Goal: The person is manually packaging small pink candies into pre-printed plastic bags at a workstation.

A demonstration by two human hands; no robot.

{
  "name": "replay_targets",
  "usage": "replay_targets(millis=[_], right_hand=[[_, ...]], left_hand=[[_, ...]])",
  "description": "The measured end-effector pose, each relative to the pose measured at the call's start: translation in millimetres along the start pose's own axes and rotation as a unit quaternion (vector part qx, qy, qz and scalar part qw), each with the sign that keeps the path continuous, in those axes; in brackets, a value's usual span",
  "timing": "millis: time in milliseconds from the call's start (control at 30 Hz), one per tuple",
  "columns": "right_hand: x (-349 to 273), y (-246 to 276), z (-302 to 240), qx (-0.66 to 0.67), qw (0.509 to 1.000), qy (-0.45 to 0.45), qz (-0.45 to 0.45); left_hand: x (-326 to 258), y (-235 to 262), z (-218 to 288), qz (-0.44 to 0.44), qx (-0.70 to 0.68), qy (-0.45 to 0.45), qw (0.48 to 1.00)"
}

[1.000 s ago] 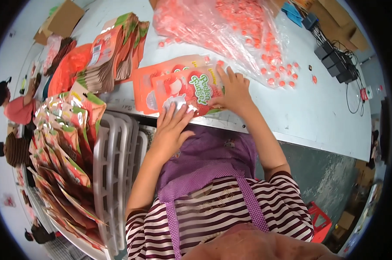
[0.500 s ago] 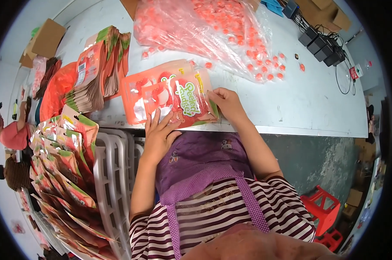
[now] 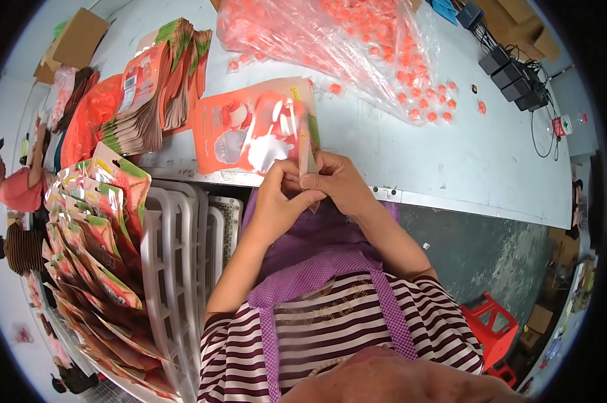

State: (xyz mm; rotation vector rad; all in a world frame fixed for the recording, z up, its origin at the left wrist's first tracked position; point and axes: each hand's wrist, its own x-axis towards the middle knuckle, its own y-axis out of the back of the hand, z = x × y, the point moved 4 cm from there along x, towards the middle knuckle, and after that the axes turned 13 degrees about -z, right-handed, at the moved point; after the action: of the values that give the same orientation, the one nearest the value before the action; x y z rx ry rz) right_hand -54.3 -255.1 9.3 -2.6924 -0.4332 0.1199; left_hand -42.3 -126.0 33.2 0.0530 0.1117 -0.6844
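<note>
Lifted off the counter (image 3: 451,154) since a second ago, the orange pouch (image 3: 253,131) now stands tilted at its near edge, my left hand (image 3: 276,201) and right hand (image 3: 337,185) both pinched shut on its lower corner, which I judge needs pressing sealed next.

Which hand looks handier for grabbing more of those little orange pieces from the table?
Probably the right hand: the loose orange pieces lie on its side. The left hand also grips the orange packet.
</note>
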Motion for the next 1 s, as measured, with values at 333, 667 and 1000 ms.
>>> replay_targets(millis=[333, 667, 1000], right_hand=[[3.4, -7.5, 18.6, -0.007, 0.999, -0.05, -0.005], [-2.2, -1.9, 28.9, -0.07, 0.994, -0.086, -0.013], [-12.5, -2.5, -8.9, -0.329, 0.938, 0.107, 0.031]], left_hand=[[-17.4, -0.8, 15.8, 0.055, 0.356, -0.077, 0.93], [-20.0, 25.2, -15.0, 0.03, 0.097, -0.003, 0.995], [-19.8, 13.0, 21.6, 0.074, 0.467, -0.173, 0.864]])
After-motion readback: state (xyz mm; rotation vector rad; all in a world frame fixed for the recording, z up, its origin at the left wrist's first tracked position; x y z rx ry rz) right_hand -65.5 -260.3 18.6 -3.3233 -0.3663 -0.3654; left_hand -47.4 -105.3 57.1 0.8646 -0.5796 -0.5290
